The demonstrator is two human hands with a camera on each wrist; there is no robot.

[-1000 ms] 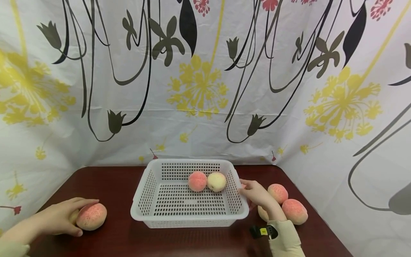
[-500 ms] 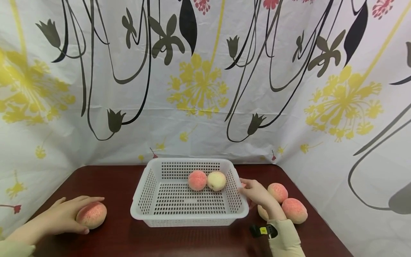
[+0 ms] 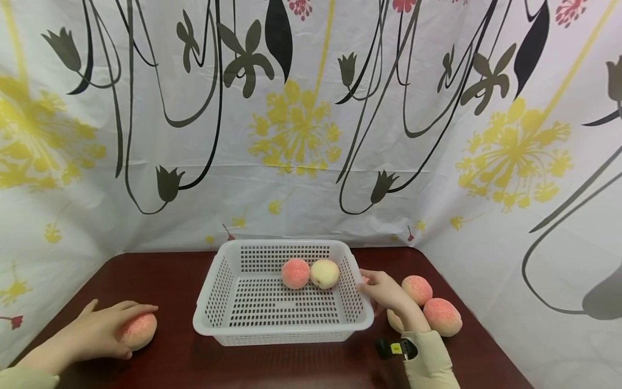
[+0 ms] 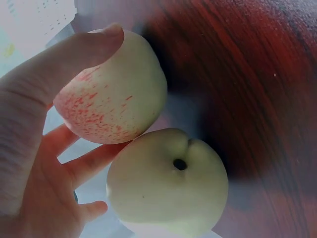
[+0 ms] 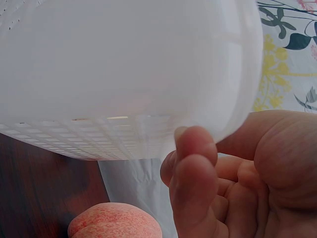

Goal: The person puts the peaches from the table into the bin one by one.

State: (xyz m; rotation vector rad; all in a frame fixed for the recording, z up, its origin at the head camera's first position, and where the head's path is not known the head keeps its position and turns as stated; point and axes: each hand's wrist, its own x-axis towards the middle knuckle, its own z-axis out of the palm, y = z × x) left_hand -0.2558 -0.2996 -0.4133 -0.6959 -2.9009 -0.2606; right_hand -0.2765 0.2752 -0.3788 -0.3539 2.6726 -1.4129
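My left hand (image 3: 99, 330) grips a red-speckled peach (image 3: 139, 330) at the table's left. In the left wrist view the thumb lies across the top of that peach (image 4: 119, 94) and fingers reach behind it. A second, pale peach (image 4: 168, 188) with a dark stem hole sits against it by the little finger; in the head view the hand hides it. My right hand (image 3: 389, 294) holds the right rim of the white plastic basket (image 3: 286, 336), fingertips curled under the edge in the right wrist view. Inside the basket lie a pink peach (image 3: 295, 274) and a pale yellow one (image 3: 324, 274).
Beside the right forearm are two pink peaches, one farther back (image 3: 417, 290) and one nearer (image 3: 443, 317), plus a partly covered yellowish peach (image 3: 394, 321). Everything rests on a dark red-brown table (image 3: 180, 281). A flower-printed curtain (image 3: 301, 205) hangs behind and along the sides.
My left hand has shifted over the speckled peach and spread its fingers; the pale peach glimpsed behind it is now covered. The right hand keeps its hold. The head view has turned slightly.
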